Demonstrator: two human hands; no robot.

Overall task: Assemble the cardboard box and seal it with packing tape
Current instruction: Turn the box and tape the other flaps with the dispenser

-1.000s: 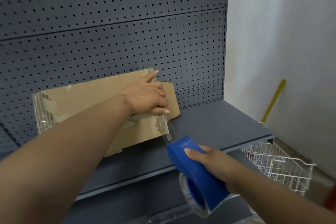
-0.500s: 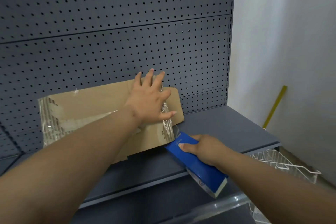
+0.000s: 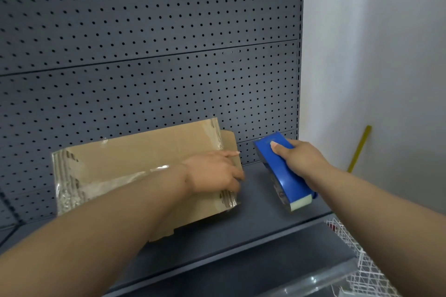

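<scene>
A brown cardboard box (image 3: 125, 164) lies on the dark grey shelf (image 3: 241, 231), against the pegboard. Clear packing tape shines along its left end, across its top seam and down its right end. My left hand (image 3: 214, 173) presses on the box's right end, fingers curled over the taped edge. My right hand (image 3: 301, 159) grips a blue tape dispenser (image 3: 282, 171) above the shelf, to the right of the box and apart from it. No tape strand joins dispenser and box.
A dark perforated pegboard (image 3: 149, 55) backs the shelf. A white wall (image 3: 374, 67) stands at the right, with a yellow stick (image 3: 359, 149) leaning on it. A white wire basket (image 3: 357, 260) sits below right. A clear strip (image 3: 313, 282) edges a lower shelf.
My right hand lifted the dispenser away from the box's lower right corner and up to the right; the tape is no longer attached. My left hand slid from the box's top down its right end.
</scene>
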